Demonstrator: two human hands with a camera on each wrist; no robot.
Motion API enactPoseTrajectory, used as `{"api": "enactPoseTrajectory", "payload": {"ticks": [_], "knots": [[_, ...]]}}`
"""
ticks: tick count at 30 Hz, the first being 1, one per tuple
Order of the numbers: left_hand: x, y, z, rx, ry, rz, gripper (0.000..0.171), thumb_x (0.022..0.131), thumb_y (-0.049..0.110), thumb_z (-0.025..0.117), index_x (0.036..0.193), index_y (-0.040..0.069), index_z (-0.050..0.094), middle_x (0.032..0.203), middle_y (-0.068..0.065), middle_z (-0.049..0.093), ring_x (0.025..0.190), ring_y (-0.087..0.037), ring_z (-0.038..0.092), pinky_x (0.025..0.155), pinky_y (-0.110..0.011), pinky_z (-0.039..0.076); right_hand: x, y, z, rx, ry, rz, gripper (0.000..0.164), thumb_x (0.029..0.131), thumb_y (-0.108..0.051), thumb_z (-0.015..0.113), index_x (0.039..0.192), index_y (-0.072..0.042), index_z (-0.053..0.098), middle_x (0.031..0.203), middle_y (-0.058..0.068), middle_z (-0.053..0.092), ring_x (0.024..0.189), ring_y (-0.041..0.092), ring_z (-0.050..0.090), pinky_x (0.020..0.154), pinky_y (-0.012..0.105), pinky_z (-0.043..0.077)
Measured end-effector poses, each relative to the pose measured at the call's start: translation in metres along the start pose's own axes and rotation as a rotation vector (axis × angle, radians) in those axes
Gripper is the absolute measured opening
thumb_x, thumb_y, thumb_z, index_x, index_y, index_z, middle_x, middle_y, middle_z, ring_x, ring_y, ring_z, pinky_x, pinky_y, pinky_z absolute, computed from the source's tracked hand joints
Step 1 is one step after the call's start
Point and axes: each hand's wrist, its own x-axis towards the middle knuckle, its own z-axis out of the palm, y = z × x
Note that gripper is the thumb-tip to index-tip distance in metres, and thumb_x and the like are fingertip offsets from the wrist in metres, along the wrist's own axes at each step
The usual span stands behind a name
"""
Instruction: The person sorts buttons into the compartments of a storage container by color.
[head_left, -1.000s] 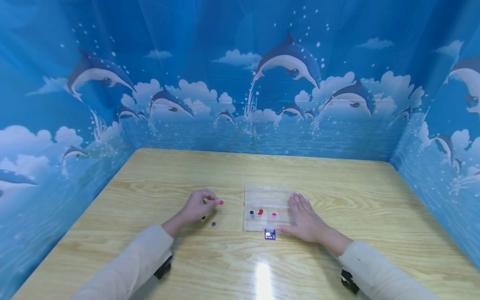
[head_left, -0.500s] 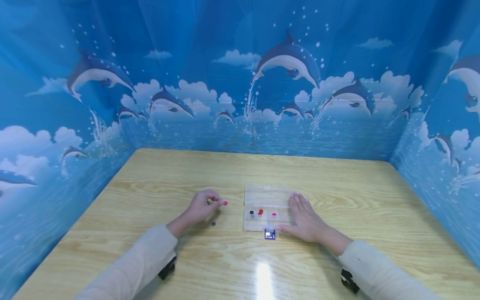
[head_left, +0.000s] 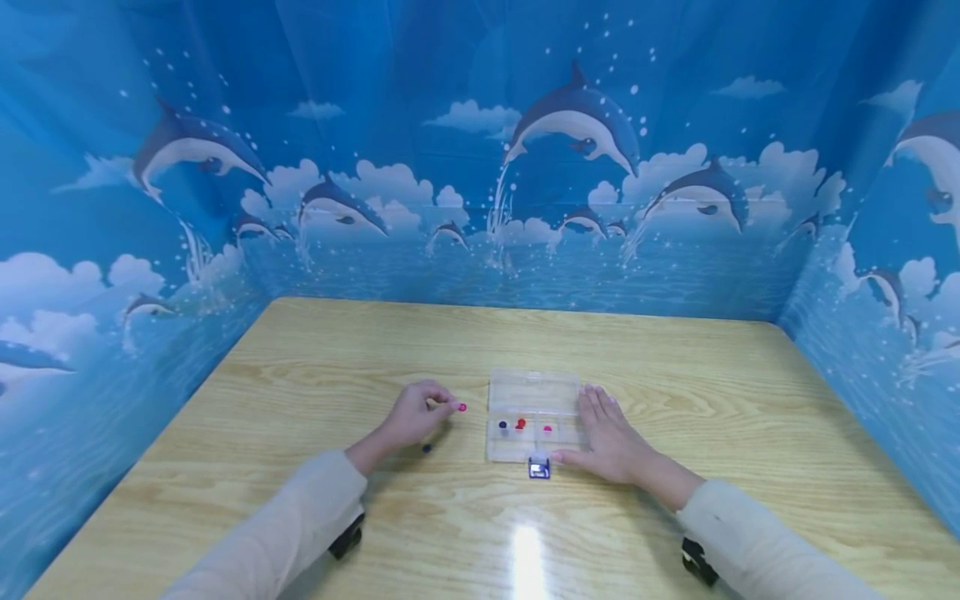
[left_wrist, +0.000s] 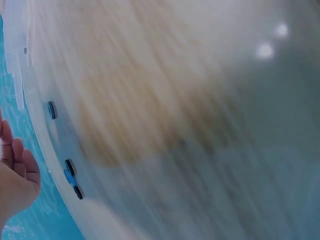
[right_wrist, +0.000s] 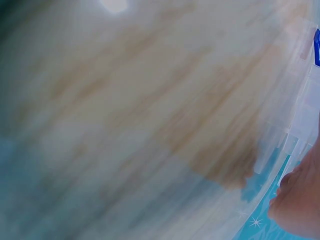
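Note:
My left hand [head_left: 420, 411] pinches a small pink round piece [head_left: 462, 407] between thumb and fingertips, a little left of the clear plastic box [head_left: 534, 390]. My right hand [head_left: 609, 442] lies with extended fingers along the box's right edge, touching it. The box lies open, its lid half toward the back. In its front compartments sit a dark blue round piece [head_left: 502, 425], red pieces [head_left: 521, 424] and a pink piece [head_left: 547, 429]. A blue latch [head_left: 539, 468] sticks out at the front. In the left wrist view the fingers [left_wrist: 19, 155] show, but not the held piece.
A dark disc [head_left: 427, 448] lies on the wooden table [head_left: 450, 525] below my left hand. The left wrist view shows several dark and blue discs [left_wrist: 69, 176] near that hand, with another dark disc [left_wrist: 52, 110] apart. A dolphin-print curtain [head_left: 420, 150] encloses the table's back and sides.
My left hand has moved to the right toward the box, carrying the pink piece. The right hand and the box have stayed in place.

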Motion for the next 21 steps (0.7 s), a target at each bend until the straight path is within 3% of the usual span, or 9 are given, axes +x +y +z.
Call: {"api": "enactPoseTrajectory", "payload": {"ticks": [10, 17, 21], "knots": [[0.003, 0.007, 0.010, -0.009, -0.018, 0.029, 0.011, 0.084, 0.009, 0.066, 0.081, -0.001, 0.068, 0.086, -0.011, 0.065, 0.070, -0.012, 0.051, 0.055, -0.017, 0.042, 0.000, 0.000, 0.000, -0.010, 0.006, -0.010, 0.102, 0.083, -0.062, 0.051, 0.141, 0.014, 0.016, 0.149, 0.033, 0.012, 0.139, 0.047, 0.009, 0.113, 0.054, 0.012], [0.005, 0.018, 0.018, -0.005, -0.044, 0.042, 0.010, 0.085, 0.011, 0.064, 0.084, 0.002, 0.068, 0.090, -0.009, 0.066, 0.080, -0.014, 0.056, 0.064, -0.019, 0.046, -0.001, -0.001, 0.000, -0.008, 0.006, -0.008, 0.102, 0.083, -0.063, 0.051, 0.141, 0.013, 0.017, 0.149, 0.033, 0.012, 0.139, 0.047, 0.009, 0.113, 0.054, 0.012], [0.006, 0.021, 0.023, -0.022, -0.052, 0.035, 0.011, 0.086, 0.012, 0.064, 0.083, 0.002, 0.068, 0.091, -0.009, 0.066, 0.079, -0.014, 0.055, 0.061, -0.019, 0.045, 0.000, -0.001, -0.001, -0.011, 0.008, -0.010, 0.102, 0.083, -0.063, 0.051, 0.141, 0.013, 0.017, 0.149, 0.033, 0.012, 0.139, 0.047, 0.010, 0.113, 0.054, 0.012]]}}
